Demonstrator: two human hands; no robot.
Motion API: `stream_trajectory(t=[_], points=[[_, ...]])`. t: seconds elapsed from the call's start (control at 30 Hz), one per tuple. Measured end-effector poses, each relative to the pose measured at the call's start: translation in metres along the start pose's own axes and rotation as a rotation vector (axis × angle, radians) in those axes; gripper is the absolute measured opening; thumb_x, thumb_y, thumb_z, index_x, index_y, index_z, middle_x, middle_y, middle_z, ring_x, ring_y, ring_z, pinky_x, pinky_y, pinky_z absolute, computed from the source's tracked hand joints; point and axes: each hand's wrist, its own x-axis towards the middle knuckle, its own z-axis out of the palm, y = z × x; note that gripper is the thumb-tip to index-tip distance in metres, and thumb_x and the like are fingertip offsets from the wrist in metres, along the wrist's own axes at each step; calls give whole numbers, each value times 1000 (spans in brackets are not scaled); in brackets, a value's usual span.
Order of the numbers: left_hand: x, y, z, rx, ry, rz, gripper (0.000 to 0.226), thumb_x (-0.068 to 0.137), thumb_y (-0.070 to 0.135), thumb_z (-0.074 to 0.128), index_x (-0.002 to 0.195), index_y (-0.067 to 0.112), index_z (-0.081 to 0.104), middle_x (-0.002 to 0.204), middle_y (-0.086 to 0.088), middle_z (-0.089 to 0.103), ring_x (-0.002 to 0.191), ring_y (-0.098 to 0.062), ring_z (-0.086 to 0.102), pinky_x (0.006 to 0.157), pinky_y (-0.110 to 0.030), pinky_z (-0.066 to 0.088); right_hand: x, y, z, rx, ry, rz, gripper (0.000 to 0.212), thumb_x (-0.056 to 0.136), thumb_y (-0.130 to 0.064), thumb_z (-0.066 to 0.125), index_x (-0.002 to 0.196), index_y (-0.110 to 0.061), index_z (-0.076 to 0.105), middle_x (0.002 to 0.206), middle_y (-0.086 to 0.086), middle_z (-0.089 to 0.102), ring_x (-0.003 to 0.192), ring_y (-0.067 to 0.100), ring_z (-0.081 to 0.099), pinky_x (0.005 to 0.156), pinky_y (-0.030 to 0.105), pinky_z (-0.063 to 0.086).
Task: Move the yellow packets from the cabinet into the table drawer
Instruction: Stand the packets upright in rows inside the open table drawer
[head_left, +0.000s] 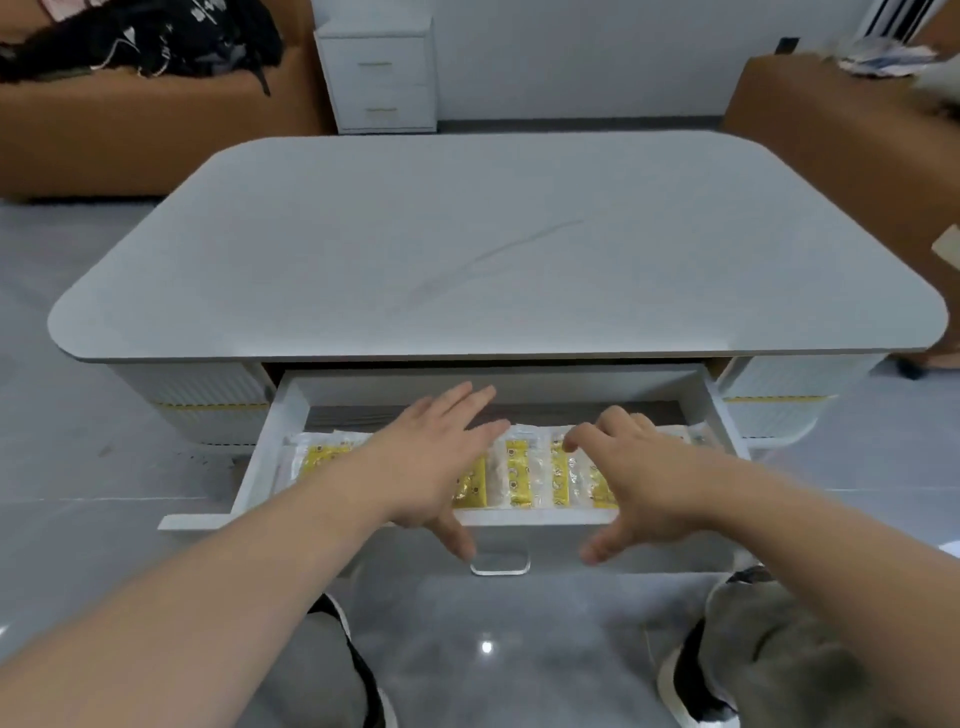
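**Packets laid in the drawer, both hands spread above them**

Head view: the drawer (267, 457) is pulled out from under the counter (493, 249). The yellow packets (519, 475) lie in a row across its floor, close to the front wall. The left hand (431, 457) hovers over the left part of the row, fingers straight and thumb splayed down past the drawer front, a wide grip holding nothing. The right hand (634, 467) is over the right part, fingers bent and thumb far apart, also a wide grip with nothing in it. Whether its fingertips touch the packets cannot be told.

This looks like the placing step, with the packets being settled or let go. If more remain in the white cabinet (382, 73) by the far wall, whose drawers are shut, the next move is another trip there. Otherwise the drawer is pushed in by the clear handle (500, 564), with the packets flat below the rim so none catches.
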Motion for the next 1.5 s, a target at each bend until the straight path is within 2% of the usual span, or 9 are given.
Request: stream_trajectory(t=[0.1, 0.23, 0.37, 0.5, 0.67, 0.8, 0.93, 1.17, 1.5], points=[[13, 8, 3, 129, 20, -7, 152, 51, 78, 78, 158, 22, -14, 159, -2, -35, 147, -24, -33, 123, -44, -8, 0, 14, 14, -99, 122, 16, 118, 64, -62, 85, 154, -31, 15, 145, 2, 24, 135, 25, 29, 112, 42, 36], [19, 9, 2, 172, 53, -43, 155, 53, 79, 75, 153, 18, -26, 150, -5, -49, 139, -27, -45, 123, -49, -11, 6, 27, 12, -129, 223, 48, 140, 57, -71, 83, 159, -30, -3, 157, 7, 10, 147, 29, 13, 119, 48, 26], [26, 1, -5, 146, 96, -123, 155, 55, 77, 76, 153, 15, -27, 151, -7, -48, 142, -28, -41, 123, -46, -10, 18, 32, 3, -148, 265, 65, 144, 60, -72, 81, 159, -29, -14, 167, 8, -12, 155, 34, -5, 123, 52, 14], [37, -12, -10, 40, 159, -219, 152, 59, 72, 78, 154, 10, -23, 157, -9, -39, 146, -26, -34, 124, -42, -6, 40, 37, -11, -142, 307, 89, 142, 64, -69, 82, 159, -25, -13, 167, 8, -16, 156, 32, -8, 125, 52, 12], [55, -31, -15, -42, 226, -242, 137, 69, 66, 77, 158, 9, -10, 165, -8, -18, 152, -22, -16, 125, -36, 0, 63, 42, -28, -130, 320, 123, 132, 71, -63, 80, 160, -19, -7, 169, 7, -1, 157, 28, 0, 125, 52, 13], [65, -38, -21, -111, 255, -248, 116, 74, 56, 79, 158, 12, 13, 167, -1, 10, 154, -19, 7, 123, -32, 16, 80, 44, -36, -161, 376, 134, 112, 74, -60, 80, 156, -17, 18, 156, 5, 33, 145, 27, 32, 118, 50, 32], [75, -39, -22, -145, 403, -286, 77, 71, 46, 85, 133, 15, 51, 135, 3, 48, 126, -18, 44, 96, -31, 46, 93, 42, -39, -179, 438, 172, 77, 80, -54, 76, 138, -20, 41, 132, 4, 45, 118, 25, 49, 97, 39, 44], [95, -53, -12, -132, 572, -301, 64, 65, 36, 91, 115, 13, 60, 113, 0, 55, 105, -24, 50, 85, -35, 47, 110, 45, -35, -174, 554, 213, 62, 87, -46, 71, 134, -21, 41, 129, 4, 46, 115, 27, 47, 89, 36, 41], [111, -53, -8, -1, 625, -353, 60, 59, 28, 94, 105, 10, 61, 101, -6, 57, 88, -27, 53, 73, -39, 48, 124, 49, -24, -219, 690, 266, 48, 92, -40, 67, 128, -20, 44, 122, 4, 49, 107, 27, 47, 80, 36, 36]])
